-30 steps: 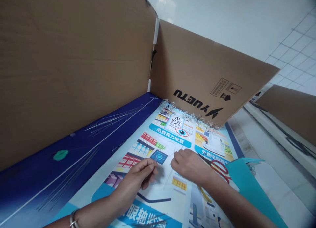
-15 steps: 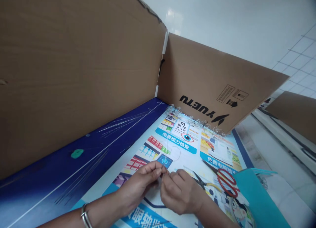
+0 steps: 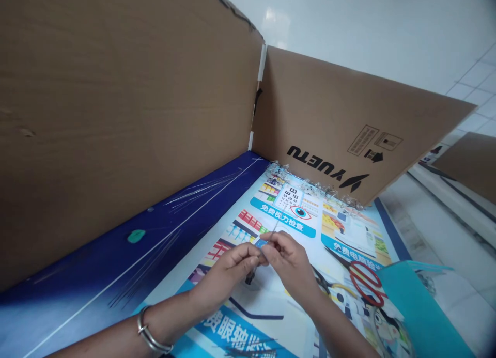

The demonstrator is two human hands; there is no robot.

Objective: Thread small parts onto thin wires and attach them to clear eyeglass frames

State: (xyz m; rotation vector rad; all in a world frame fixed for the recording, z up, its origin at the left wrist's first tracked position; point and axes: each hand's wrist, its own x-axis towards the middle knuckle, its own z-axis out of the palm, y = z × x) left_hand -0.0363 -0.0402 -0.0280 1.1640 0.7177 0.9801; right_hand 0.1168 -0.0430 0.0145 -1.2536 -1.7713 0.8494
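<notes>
Above the middle of the printed poster [image 3: 220,309], my left hand [image 3: 236,267] is closed in a pinch, its fingertips meeting those of my right hand. My right hand [image 3: 289,257] pinches too, with a thin strand [image 3: 276,227] rising from its fingers. A small dark item [image 3: 251,276] shows just under my left fingertips; what it is I cannot make out. What my left fingers grip is too small to name. A silver bangle [image 3: 149,337] circles my left wrist.
Red-handled scissors [image 3: 366,283] and a yellow-handled tool [image 3: 337,286] lie right of my hands, beside a teal folder [image 3: 422,306]. Thin wires [image 3: 147,262] and a green lump [image 3: 136,236] lie left. Cardboard walls [image 3: 333,105] stand behind; clear tangled pieces [image 3: 310,185] line their foot.
My right hand has turned and lifted, its fingers now over the left fingertips. The dark item has come into sight below them. The view has shifted slightly.
</notes>
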